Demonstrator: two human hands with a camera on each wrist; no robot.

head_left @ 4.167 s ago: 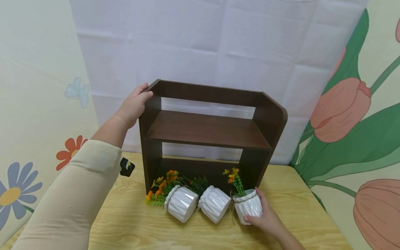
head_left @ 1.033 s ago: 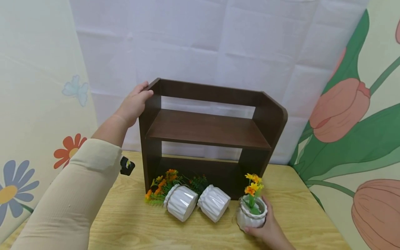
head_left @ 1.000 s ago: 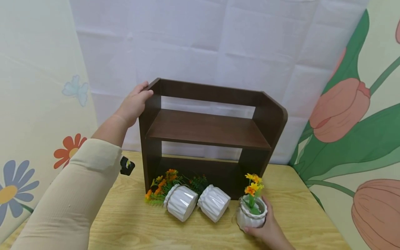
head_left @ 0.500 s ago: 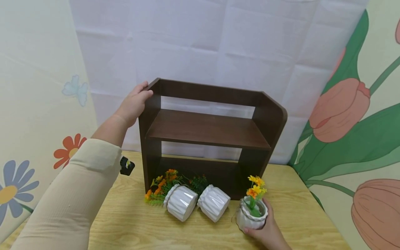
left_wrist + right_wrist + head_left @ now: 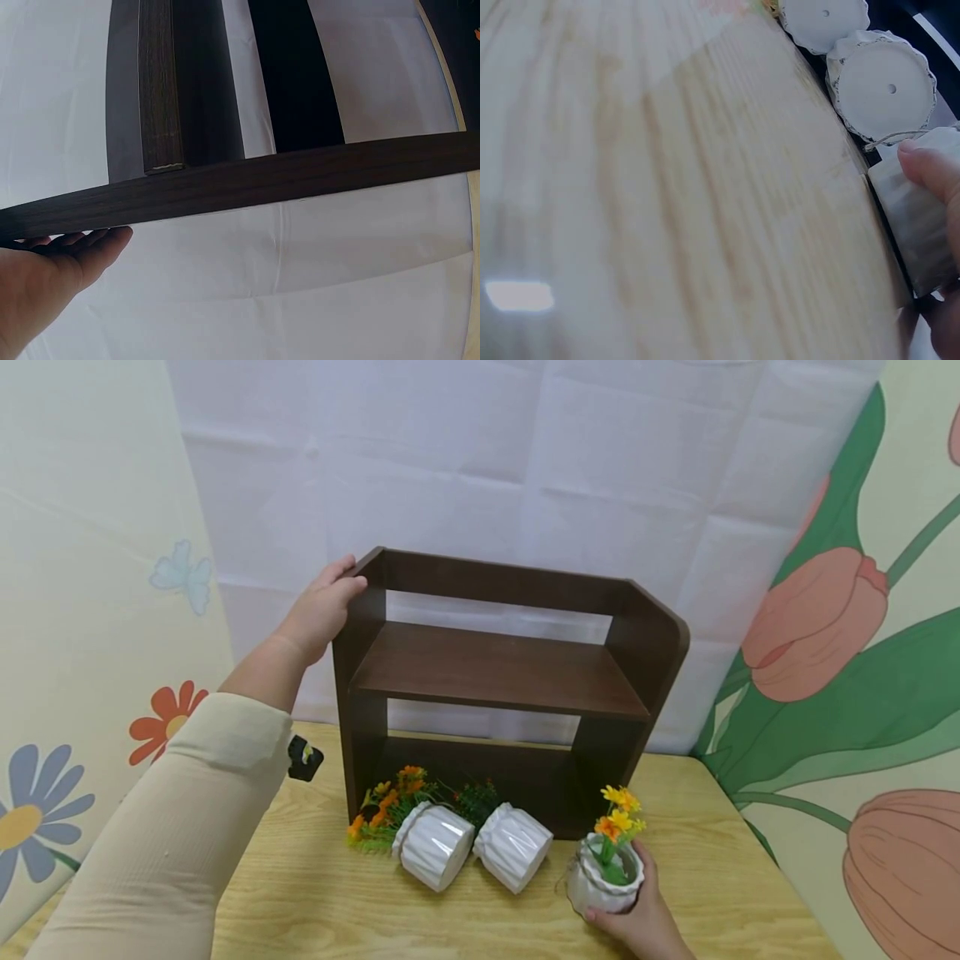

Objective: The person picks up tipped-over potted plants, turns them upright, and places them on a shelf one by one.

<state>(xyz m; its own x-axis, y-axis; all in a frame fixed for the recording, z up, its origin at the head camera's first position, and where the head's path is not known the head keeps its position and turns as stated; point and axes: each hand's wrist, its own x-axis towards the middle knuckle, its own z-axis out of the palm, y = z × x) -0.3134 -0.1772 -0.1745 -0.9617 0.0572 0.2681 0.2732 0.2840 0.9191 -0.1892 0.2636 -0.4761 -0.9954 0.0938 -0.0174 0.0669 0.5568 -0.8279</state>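
My left hand (image 5: 318,612) holds the upper left side panel of a dark brown wooden shelf (image 5: 495,668); in the left wrist view its fingers (image 5: 101,251) lie along the panel's edge. My right hand (image 5: 641,914) grips a white ribbed flowerpot (image 5: 596,889) with yellow and orange flowers, its mouth facing up. Whether this pot touches the table cannot be told. Two more white pots lie on their sides left of it: the middle pot (image 5: 513,847) and the left pot (image 5: 433,846), plants pointing to the shelf. In the right wrist view a thumb (image 5: 930,169) presses the held pot.
The shelf stands on a light wooden table (image 5: 300,893) before a hanging white cloth (image 5: 480,460). Orange flowers (image 5: 386,806) and dark green sprigs (image 5: 476,800) reach into its lower level. A small black object (image 5: 303,758) shows beside the left sleeve (image 5: 187,793).
My right hand has turned the right pot so its mouth faces me more and shifted it slightly right, with small further tilting lately. My left hand, the shelf and the lying pots stay put.
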